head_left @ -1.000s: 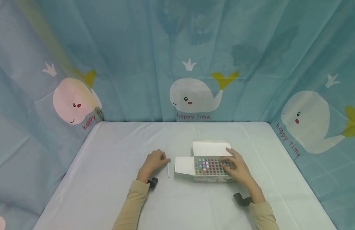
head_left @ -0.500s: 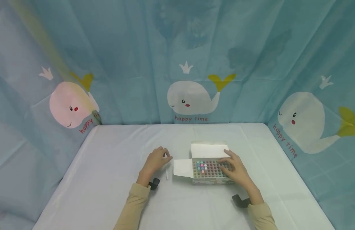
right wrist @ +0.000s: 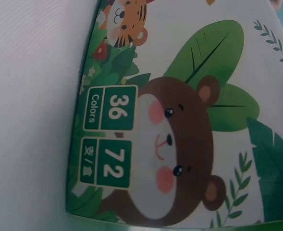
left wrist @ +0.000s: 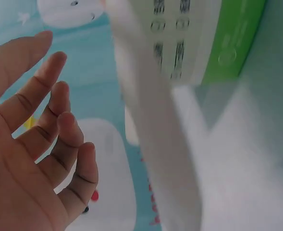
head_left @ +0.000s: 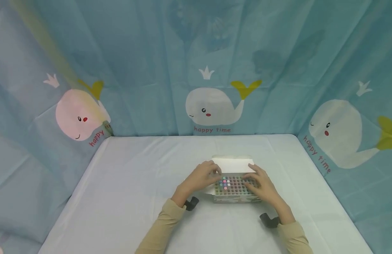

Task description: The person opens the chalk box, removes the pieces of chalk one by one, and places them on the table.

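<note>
A cardboard box (head_left: 235,199) of marker-like sticks stands on the table in the head view, its lid (head_left: 231,165) raised at the back. Round ends fill it in rows, several in pink, white or blue at the left. My left hand (head_left: 200,177) hovers over the box's left end and partly covers the side flap (head_left: 209,190). In the left wrist view, the left hand (left wrist: 33,149) has loosely bent, separated fingers with nothing visible between them. My right hand (head_left: 263,187) rests on the box's right end, fingers spread. The right wrist view shows only the box's printed side (right wrist: 179,144).
A white cloth covers the table (head_left: 126,197). Behind it and at both sides hangs a blue curtain (head_left: 145,106) with whale prints. A dark wrist camera (head_left: 192,204) sits at the left wrist, another (head_left: 269,220) at the right.
My left hand has moved right, from beside a thin white stick on the table to the box's left end. The stick no longer shows on the table. The right hand stays in place.
</note>
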A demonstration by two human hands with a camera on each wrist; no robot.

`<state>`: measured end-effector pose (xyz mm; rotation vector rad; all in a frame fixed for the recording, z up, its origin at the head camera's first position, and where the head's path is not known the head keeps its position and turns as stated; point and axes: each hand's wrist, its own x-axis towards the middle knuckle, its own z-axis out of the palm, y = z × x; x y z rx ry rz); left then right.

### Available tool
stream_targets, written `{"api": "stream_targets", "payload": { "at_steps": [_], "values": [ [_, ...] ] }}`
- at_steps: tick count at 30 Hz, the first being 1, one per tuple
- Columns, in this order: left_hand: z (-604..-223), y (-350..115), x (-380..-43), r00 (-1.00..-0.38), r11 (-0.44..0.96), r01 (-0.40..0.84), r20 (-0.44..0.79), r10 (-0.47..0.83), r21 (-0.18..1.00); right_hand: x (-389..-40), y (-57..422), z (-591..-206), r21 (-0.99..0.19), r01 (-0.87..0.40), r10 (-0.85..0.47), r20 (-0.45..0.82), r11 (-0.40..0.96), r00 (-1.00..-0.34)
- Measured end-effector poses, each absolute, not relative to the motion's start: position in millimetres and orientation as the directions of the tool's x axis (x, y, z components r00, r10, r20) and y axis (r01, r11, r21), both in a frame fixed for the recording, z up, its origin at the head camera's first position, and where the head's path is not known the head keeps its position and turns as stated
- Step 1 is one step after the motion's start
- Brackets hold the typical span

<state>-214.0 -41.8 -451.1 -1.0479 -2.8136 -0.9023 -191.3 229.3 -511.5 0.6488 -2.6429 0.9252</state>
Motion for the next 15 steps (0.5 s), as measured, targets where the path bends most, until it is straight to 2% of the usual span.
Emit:
{"api": "stream_targets", "payload": {
  "at_steps": [11,15],
  "values": [
    [-466,-16,-215,-0.736,0.678,0.673,0.176,0.654,0.297,-188,227,-509,-0.527,-0.438,-0.285,0.347,0.729,-0.893],
    [-467,-14,-216,-0.751,0.696,0.656,0.164,0.639,0.294,-189,226,-509,-0.511,-0.446,-0.292,0.355,0.735,-0.888]
  ]
}}
